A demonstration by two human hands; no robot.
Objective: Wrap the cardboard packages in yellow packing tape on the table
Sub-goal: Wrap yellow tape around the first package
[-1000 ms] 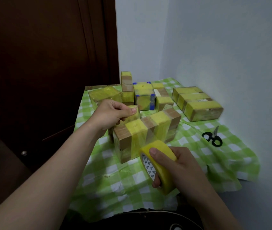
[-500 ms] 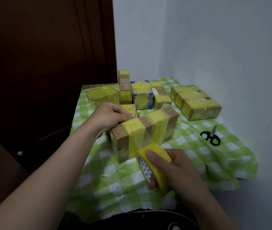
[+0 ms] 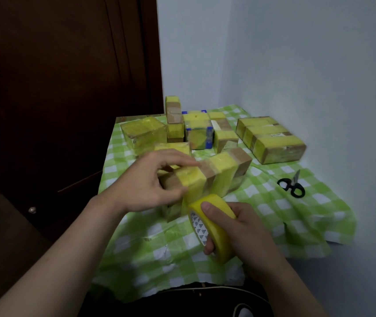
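A long cardboard package (image 3: pixel 216 172) with two yellow tape bands lies on the green checked tablecloth (image 3: pixel 274 213). My left hand (image 3: pixel 150 181) is curled round its near left end, thumb on the front face and fingers over the top. My right hand (image 3: pixel 235 227) grips a yellow tape roll (image 3: pixel 212 225) just in front of the package, thumb on the roll's rim. A strip of tape runs from the roll up to the near band on the package.
Several taped packages stand at the back: a cube (image 3: pixel 143 133), an upright one (image 3: pixel 173 118), a blue-edged one (image 3: pixel 197 131), a wide flat one (image 3: pixel 271 139). Black scissors (image 3: pixel 291 186) lie right. White walls close the back and right; a dark wooden door (image 3: pixel 56 88) is left.
My left hand slid from the package's far top edge down over its near left end. My right hand stayed on the tape roll, close in front of the package.
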